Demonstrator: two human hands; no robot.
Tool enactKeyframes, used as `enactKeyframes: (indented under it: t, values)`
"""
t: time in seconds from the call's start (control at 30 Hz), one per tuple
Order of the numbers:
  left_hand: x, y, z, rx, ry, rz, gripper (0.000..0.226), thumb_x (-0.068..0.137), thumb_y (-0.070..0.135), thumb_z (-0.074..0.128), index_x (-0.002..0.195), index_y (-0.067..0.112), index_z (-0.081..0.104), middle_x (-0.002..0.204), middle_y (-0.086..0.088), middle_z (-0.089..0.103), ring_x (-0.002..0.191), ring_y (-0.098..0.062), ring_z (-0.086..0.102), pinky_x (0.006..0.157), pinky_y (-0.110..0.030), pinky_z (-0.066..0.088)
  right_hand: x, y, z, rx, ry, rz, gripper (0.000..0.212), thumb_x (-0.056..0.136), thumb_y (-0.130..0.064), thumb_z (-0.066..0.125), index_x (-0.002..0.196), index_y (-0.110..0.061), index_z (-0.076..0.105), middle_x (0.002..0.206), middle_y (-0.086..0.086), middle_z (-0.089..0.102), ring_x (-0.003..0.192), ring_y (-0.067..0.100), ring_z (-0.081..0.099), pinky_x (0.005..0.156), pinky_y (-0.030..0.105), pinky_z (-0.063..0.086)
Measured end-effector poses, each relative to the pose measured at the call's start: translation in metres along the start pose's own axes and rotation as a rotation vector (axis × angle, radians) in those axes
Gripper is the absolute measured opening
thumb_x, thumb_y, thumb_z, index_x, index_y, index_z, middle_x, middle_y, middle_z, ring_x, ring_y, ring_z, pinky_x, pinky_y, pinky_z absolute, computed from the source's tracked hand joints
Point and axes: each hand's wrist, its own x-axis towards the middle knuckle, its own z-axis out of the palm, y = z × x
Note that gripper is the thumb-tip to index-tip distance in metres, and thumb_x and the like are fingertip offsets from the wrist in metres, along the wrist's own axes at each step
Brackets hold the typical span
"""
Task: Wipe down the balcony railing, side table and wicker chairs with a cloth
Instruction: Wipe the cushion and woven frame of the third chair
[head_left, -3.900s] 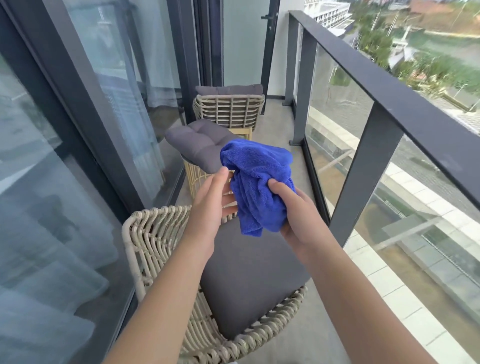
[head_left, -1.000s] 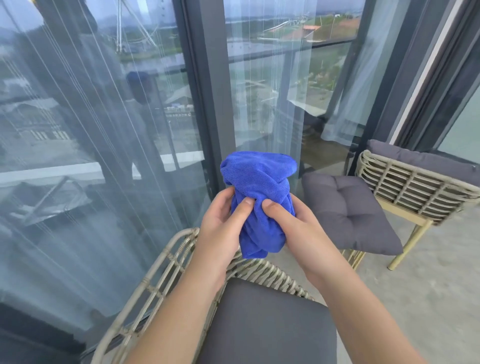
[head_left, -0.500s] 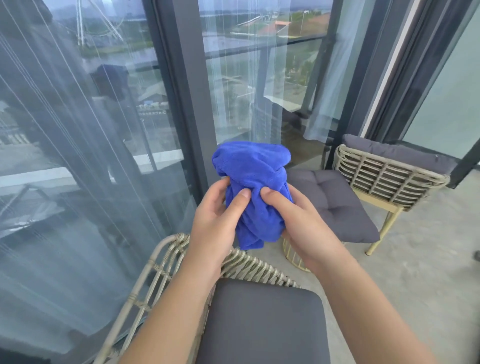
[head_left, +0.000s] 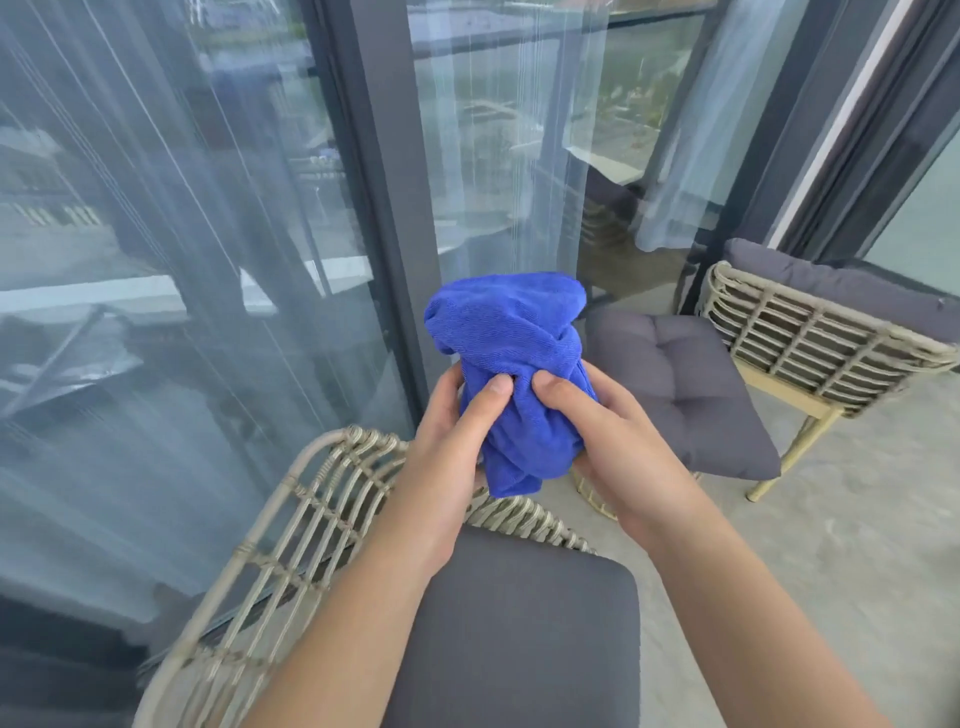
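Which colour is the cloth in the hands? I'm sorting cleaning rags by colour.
Bright blue; the cloth shows best in the head view, bunched between both hands.

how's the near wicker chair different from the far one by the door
The near wicker chair sits right below the hands, its back toward the glass; the far wicker chair stands further right, with its slatted side toward the camera. The near one carries a smooth flat grey seat cushion, while the far one has a grey cushion draped over its top rail. Only the far chair's legs show. Both share pale woven frames.
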Motion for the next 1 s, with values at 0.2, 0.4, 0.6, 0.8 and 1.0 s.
enactKeyframes:
  t: [0.2,0.4,0.6,0.8,1.0]
  values:
    - [0.015,-0.027,0.06,-0.087,0.216,-0.012,0.051,0.096,0.051,0.056,0.142,0.027,0.054,0.138,0.0,0.066,0.129,-0.022,0.062,0.111,-0.057,0.046,0.027,0.006,-0.059,-0.052,-0.242,0.048,0.022,0.104,-0.015,0.058,0.124,-0.018,0.069,0.119,0.0,0.076,0.114,0.016,0.071,0.095,0.03,0.057]
    - [0.001,-0.026,0.083,-0.175,0.401,-0.002,0.053,0.101,0.047,0.055,0.148,0.022,0.052,0.144,-0.006,0.062,0.135,-0.028,0.057,0.113,-0.06,0.041,0.037,-0.002,-0.073,-0.224,-0.447,-0.007,0.021,0.1,-0.012,0.064,0.116,-0.023,0.07,0.109,-0.001,0.076,0.104,0.02,0.073,0.096,0.045,0.059]
    - [0.004,-0.02,0.085,-0.147,0.439,0.017,0.053,0.096,0.044,0.059,0.143,0.02,0.057,0.137,-0.008,0.067,0.129,-0.03,0.063,0.112,-0.062,0.043,0.034,-0.009,-0.081,-0.275,-0.437,-0.058,0.024,0.097,-0.025,0.07,0.121,-0.029,0.068,0.118,-0.006,0.074,0.112,0.016,0.07,0.1,0.049,0.055]
    - [0.036,-0.022,0.093,-0.153,0.34,0.013,0.049,0.094,0.039,0.064,0.138,0.019,0.06,0.133,-0.007,0.069,0.124,-0.029,0.066,0.105,-0.064,0.049,0.034,-0.014,-0.1,-0.215,-0.323,-0.048,0.026,0.101,-0.025,0.067,0.127,-0.026,0.063,0.122,-0.007,0.072,0.116,0.013,0.069,0.103,0.043,0.055]
    - [0.074,-0.034,0.117,-0.098,0.362,0.029,0.04,0.096,0.033,0.067,0.134,0.024,0.061,0.131,-0.002,0.07,0.122,-0.023,0.067,0.103,-0.057,0.052,0.068,-0.006,-0.138,-0.142,-0.293,0.034,0.023,0.102,-0.023,0.064,0.126,-0.025,0.062,0.121,-0.008,0.073,0.114,0.01,0.069,0.097,0.032,0.057]
